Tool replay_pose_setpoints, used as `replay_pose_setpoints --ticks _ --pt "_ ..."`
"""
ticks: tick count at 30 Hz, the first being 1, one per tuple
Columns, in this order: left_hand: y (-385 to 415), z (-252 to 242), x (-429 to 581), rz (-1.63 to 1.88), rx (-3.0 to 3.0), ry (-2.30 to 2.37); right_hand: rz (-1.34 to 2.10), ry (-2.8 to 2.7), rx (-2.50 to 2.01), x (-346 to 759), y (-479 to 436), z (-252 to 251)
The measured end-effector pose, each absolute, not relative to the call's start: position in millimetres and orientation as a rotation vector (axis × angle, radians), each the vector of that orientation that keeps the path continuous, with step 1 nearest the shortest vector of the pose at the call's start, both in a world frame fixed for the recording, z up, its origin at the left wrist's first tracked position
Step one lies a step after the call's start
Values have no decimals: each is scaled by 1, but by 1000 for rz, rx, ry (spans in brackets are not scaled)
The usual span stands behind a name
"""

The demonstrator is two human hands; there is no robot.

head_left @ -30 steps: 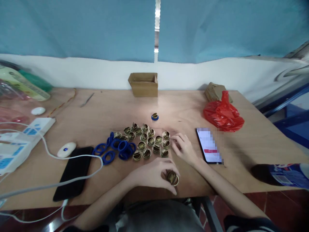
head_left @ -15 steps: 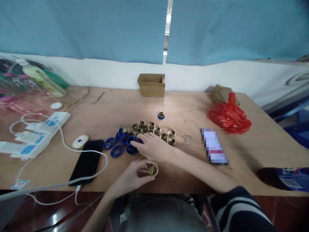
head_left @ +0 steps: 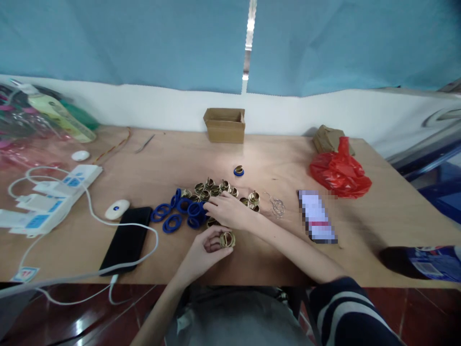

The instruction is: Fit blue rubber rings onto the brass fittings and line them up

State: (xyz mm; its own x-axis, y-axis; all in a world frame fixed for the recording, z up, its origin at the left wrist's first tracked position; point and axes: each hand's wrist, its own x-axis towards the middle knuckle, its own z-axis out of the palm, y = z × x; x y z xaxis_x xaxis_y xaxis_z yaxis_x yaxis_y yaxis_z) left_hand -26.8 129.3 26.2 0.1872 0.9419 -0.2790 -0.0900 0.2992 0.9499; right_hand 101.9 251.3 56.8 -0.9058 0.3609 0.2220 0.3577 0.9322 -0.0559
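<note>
Since one second earlier, the right hand (head_left: 229,211) has crossed from the right side of the gold pieces (head_left: 204,195) to a position over them, with its fingertips at the blue rings (head_left: 193,222). The left hand (head_left: 200,252) has shifted leftward along the front edge of the bench (head_left: 180,158).

The bench carries all items. A white power strip (head_left: 65,196) lies toward its left end. A dark bottle (head_left: 432,263) lies on its side near the front edge, at the right. A red plastic bag (head_left: 338,169) sits near the rear right corner, against a brown package (head_left: 324,138). An open cardboard box (head_left: 225,130) stands at the rear edge. A black phone (head_left: 126,240) lies near the front edge, left of the hands; a lit phone (head_left: 316,216) lies to their right.

Left hand: thumb and fingers clamped on a held gold piece (head_left: 227,239), crossbar visible, near the front edge. Right hand: fingers bent downward; whether they grip anything cannot be told. Loose gold pieces occupy mid-bench, blue rings directly to their left. One ringed piece (head_left: 238,170) rests apart, toward the rear edge. Thin wire rings (head_left: 278,208) lie between the gold pieces and the lit phone.
</note>
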Motion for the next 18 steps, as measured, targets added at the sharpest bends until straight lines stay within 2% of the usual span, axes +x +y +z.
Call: replay_pose_setpoints --ticks 12,18 --pt "130 34 -1 791 1060 1032 160 -2828 -693 97 256 60" --pt "133 42 0 758 1104 1040 335 -2737 -698 100 256 58"
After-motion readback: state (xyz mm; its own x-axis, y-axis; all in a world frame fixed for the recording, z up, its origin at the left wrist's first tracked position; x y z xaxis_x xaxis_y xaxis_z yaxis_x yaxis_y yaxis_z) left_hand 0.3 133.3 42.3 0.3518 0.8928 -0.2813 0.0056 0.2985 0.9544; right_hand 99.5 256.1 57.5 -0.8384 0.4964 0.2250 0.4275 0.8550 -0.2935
